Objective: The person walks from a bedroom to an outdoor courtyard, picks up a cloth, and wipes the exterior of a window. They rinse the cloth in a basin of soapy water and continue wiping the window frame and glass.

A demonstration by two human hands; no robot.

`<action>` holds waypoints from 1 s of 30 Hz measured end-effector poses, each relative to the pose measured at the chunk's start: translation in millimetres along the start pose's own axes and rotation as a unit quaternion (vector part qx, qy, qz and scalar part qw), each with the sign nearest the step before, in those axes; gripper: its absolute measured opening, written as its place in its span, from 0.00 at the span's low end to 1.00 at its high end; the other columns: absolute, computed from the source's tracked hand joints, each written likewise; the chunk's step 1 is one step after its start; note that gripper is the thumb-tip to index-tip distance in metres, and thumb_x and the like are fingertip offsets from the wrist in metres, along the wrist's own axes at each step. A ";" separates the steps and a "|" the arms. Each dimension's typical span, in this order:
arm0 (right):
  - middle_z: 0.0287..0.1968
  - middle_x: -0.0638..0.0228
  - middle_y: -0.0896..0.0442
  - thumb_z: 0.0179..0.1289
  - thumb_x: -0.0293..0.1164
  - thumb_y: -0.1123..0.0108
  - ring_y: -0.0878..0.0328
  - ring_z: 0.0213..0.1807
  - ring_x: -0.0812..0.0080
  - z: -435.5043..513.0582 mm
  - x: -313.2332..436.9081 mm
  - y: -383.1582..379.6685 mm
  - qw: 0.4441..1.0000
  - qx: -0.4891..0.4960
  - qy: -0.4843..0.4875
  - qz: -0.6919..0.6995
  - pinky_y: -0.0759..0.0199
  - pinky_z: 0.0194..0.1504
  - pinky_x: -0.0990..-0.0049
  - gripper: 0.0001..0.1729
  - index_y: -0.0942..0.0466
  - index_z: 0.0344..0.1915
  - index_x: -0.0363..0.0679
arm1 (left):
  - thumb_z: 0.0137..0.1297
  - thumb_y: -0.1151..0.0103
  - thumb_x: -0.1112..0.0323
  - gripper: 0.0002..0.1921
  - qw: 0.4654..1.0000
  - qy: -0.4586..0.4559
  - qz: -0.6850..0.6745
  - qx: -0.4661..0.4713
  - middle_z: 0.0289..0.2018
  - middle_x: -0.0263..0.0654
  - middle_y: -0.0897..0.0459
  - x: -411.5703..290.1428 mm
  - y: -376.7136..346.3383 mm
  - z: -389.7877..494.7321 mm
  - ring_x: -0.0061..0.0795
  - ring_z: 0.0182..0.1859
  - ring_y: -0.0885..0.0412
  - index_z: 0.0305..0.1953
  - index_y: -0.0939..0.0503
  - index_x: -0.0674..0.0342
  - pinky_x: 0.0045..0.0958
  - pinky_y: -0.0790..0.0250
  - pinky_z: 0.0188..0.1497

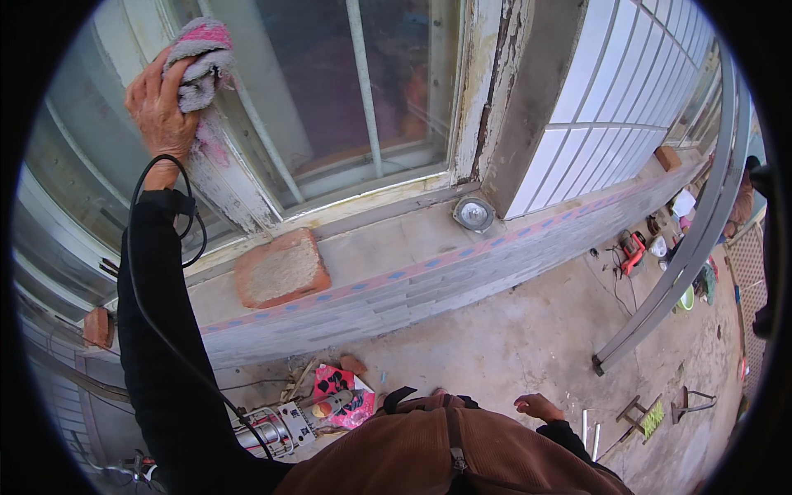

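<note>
My left hand [162,111] grips a bunched grey and pink cloth [207,68] and presses it to the peeling white wooden window frame [229,167], at the upper left. Pink smears show on the wood just below the cloth. A black cable [131,247] loops round the left wrist and runs down along the black sleeve. To the right of the frame is a glass pane [322,80] with vertical bars. My right hand [539,407] hangs low beside my brown jacket, its fingers partly curled, nothing seen in it.
A brick [284,266] and a round metal lamp or speaker [474,214] rest on the sill ledge. A grey metal post [668,278] rises at the right. On the ground lie a red power tool [632,252], a small stool [643,417] and a pink printed sheet [340,396]. Someone is partly visible far right.
</note>
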State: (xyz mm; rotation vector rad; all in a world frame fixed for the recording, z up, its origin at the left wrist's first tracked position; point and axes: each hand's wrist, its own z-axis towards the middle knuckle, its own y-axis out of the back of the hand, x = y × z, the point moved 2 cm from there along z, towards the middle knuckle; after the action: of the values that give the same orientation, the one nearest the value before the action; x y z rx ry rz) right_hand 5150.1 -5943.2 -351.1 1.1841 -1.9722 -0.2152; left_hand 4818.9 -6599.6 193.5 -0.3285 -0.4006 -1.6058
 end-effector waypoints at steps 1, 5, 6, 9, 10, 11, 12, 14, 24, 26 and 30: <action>0.41 0.59 0.15 0.58 0.34 0.40 0.18 0.44 0.58 -1.6 -1.8 -5.6 1.000 -0.008 0.008 -0.002 0.25 0.47 0.66 0.15 0.19 0.46 0.44 | 0.50 0.38 0.66 0.25 1.000 0.009 -0.002 0.013 0.58 0.28 0.25 -0.5 0.3 0.2 0.36 0.59 0.30 0.53 0.23 0.43 0.39 0.47 0.64; 0.40 0.58 0.14 0.58 0.35 0.39 0.17 0.44 0.59 -1.7 2.1 -42.7 0.999 -0.029 0.011 0.024 0.24 0.46 0.65 0.16 0.18 0.45 0.44 | 0.53 0.39 0.66 0.23 1.000 0.000 -0.013 0.009 0.58 0.28 0.26 -1.6 2.6 2.5 0.35 0.59 0.30 0.53 0.23 0.43 0.39 0.47 0.64; 0.40 0.58 0.14 0.58 0.35 0.39 0.17 0.44 0.59 1.0 5.0 -52.4 0.999 -0.026 0.018 0.043 0.24 0.46 0.65 0.15 0.18 0.45 0.44 | 0.54 0.40 0.66 0.22 1.000 0.012 -0.016 0.020 0.58 0.28 0.26 -2.0 1.8 2.3 0.35 0.59 0.30 0.53 0.23 0.43 0.39 0.47 0.64; 0.37 0.61 0.14 0.58 0.35 0.39 0.16 0.40 0.64 6.8 9.4 -76.2 0.997 -0.036 -0.005 0.074 0.23 0.44 0.68 0.15 0.18 0.44 0.44 | 0.55 0.40 0.64 0.20 1.000 0.008 -0.015 0.019 0.58 0.28 0.26 -2.0 2.1 2.5 0.34 0.59 0.30 0.52 0.23 0.44 0.39 0.47 0.64; 0.34 0.63 0.14 0.58 0.35 0.39 0.17 0.37 0.67 7.0 8.5 -81.4 0.995 -0.025 -0.027 0.092 0.22 0.41 0.69 0.15 0.17 0.44 0.45 | 0.55 0.39 0.64 0.19 1.000 0.010 -0.012 0.020 0.58 0.28 0.25 -2.1 2.3 2.5 0.34 0.59 0.30 0.51 0.22 0.45 0.39 0.46 0.63; 0.32 0.65 0.14 0.58 0.35 0.40 0.17 0.34 0.70 5.3 6.7 -88.0 0.992 -0.010 -0.070 0.108 0.22 0.38 0.71 0.15 0.17 0.44 0.45 | 0.55 0.39 0.64 0.19 1.000 -0.003 -0.016 0.015 0.58 0.29 0.25 -1.6 3.4 2.4 0.34 0.59 0.30 0.51 0.22 0.45 0.39 0.46 0.63; 0.31 0.67 0.15 0.58 0.35 0.41 0.18 0.32 0.72 2.7 5.5 -93.5 0.988 -0.003 -0.085 0.132 0.22 0.36 0.72 0.15 0.17 0.44 0.45 | 0.55 0.39 0.64 0.19 1.000 -0.005 -0.019 0.018 0.58 0.29 0.25 -0.5 3.1 2.3 0.34 0.59 0.29 0.51 0.21 0.46 0.39 0.46 0.63; 0.28 0.69 0.16 0.58 0.35 0.42 0.20 0.30 0.75 -4.6 0.5 -102.3 0.977 -0.003 -0.129 0.168 0.22 0.33 0.74 0.15 0.17 0.44 0.45 | 0.55 0.40 0.66 0.18 0.999 -0.004 -0.022 0.023 0.57 0.30 0.25 2.9 1.0 1.4 0.36 0.58 0.29 0.50 0.21 0.48 0.38 0.43 0.62; 0.30 0.73 0.17 0.56 0.39 0.46 0.23 0.31 0.75 -23.4 -6.6 -125.2 0.951 -0.046 -0.206 0.227 0.25 0.33 0.74 0.16 0.17 0.42 0.48 | 0.61 0.43 0.67 0.17 0.999 -0.038 -0.015 0.034 0.60 0.34 0.27 21.0 -13.0 -10.3 0.41 0.61 0.31 0.53 0.23 0.55 0.41 0.43 0.64; 0.31 0.73 0.18 0.57 0.40 0.45 0.24 0.31 0.75 -22.9 -3.3 -123.9 0.950 -0.044 -0.209 0.228 0.26 0.33 0.75 0.16 0.17 0.43 0.49 | 0.62 0.44 0.67 0.17 0.999 -0.031 -0.018 0.036 0.61 0.34 0.27 22.6 -14.3 -11.8 0.41 0.62 0.32 0.53 0.23 0.54 0.41 0.44 0.65; 0.32 0.74 0.18 0.57 0.40 0.44 0.24 0.31 0.76 -23.8 -0.3 -120.2 0.950 -0.055 -0.204 0.228 0.27 0.32 0.75 0.17 0.18 0.44 0.49 | 0.61 0.44 0.68 0.17 0.999 -0.024 0.000 0.047 0.61 0.34 0.28 24.4 -15.9 -14.4 0.40 0.62 0.33 0.53 0.24 0.54 0.41 0.45 0.65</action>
State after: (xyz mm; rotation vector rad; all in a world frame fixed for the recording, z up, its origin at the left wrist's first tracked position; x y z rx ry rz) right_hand 5246.8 -6002.7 -397.1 0.6144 -2.4979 -0.3429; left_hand 4801.6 -6627.0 190.5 -0.2946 -0.5113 -1.5750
